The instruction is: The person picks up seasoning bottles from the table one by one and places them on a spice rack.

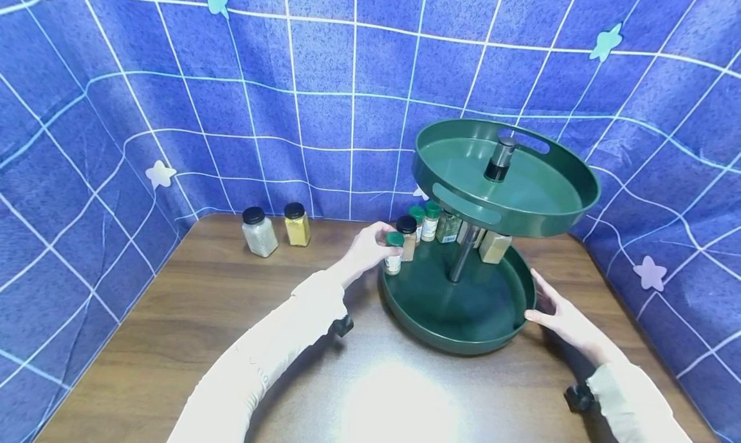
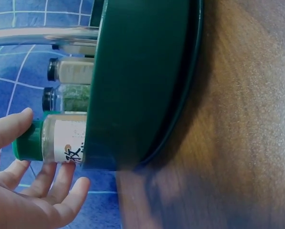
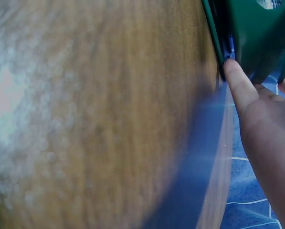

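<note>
My left hand (image 1: 366, 250) pinches a small spice jar (image 2: 68, 138) by its green cap, thumb on one side and fingers on the other. The jar has a white label and stands upright at the left rim of the lower tray (image 1: 457, 321) of a green two-tier turntable. My right hand (image 1: 558, 314) touches this tray's right side, its fingers spread and fairly straight along the wall. Beside the held jar is a black-capped jar (image 1: 408, 240) with tan contents. Farther back on the tray stand green-capped jars (image 1: 431, 223), a jar of green herbs (image 1: 447, 227) and a beige jar (image 1: 494, 247).
The upper tray (image 1: 538, 195) overhangs the back of the lower one on a metal post (image 1: 464, 256). At the table's back left stand a black-capped jar of pale grains (image 1: 260, 237) and one of yellow powder (image 1: 298, 227). A blue cloth (image 1: 324, 121) hangs behind.
</note>
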The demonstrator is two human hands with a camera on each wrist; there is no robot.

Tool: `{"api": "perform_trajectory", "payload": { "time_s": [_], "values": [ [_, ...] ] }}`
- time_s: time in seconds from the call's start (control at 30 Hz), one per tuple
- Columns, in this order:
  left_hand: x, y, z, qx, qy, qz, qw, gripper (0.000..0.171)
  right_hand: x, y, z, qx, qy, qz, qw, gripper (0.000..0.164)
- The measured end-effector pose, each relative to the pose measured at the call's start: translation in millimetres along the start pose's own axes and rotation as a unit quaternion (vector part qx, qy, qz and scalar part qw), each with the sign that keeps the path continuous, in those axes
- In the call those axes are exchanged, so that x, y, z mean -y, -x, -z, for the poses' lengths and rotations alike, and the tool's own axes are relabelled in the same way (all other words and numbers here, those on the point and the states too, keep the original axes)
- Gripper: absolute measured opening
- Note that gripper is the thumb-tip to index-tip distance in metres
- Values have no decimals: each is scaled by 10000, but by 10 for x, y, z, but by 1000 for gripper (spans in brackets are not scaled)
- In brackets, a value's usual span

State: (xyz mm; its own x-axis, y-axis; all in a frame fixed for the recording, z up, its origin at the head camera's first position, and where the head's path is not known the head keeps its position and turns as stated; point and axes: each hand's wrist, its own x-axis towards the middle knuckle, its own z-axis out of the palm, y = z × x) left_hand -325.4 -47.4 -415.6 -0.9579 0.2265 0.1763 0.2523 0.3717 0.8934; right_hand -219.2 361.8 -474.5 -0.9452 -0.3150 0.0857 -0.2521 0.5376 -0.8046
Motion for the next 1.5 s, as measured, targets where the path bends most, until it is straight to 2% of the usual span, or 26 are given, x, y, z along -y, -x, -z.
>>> {"api": "perform_trajectory", "payload": {
  "time_s": [0.33, 0.9, 1.27, 1.5],
  "values": [
    [62, -3, -21, -56, -38, 21, 10000, 36, -24, -12, -11, 2, 7, 90, 10000, 83],
    [62, 19, -16, 7, 91, 62, 9999, 41, -58, -15, 3, -8, 84, -99, 9999, 81],
    [-42, 44, 103, 470, 427, 189, 9978, 54, -50, 8, -6, -27, 63, -3, 10000, 80],
    [-126, 48, 220, 405, 244, 122, 9988, 54, -22, 5, -9, -24, 32, 23, 10000, 81]
  ]
}}
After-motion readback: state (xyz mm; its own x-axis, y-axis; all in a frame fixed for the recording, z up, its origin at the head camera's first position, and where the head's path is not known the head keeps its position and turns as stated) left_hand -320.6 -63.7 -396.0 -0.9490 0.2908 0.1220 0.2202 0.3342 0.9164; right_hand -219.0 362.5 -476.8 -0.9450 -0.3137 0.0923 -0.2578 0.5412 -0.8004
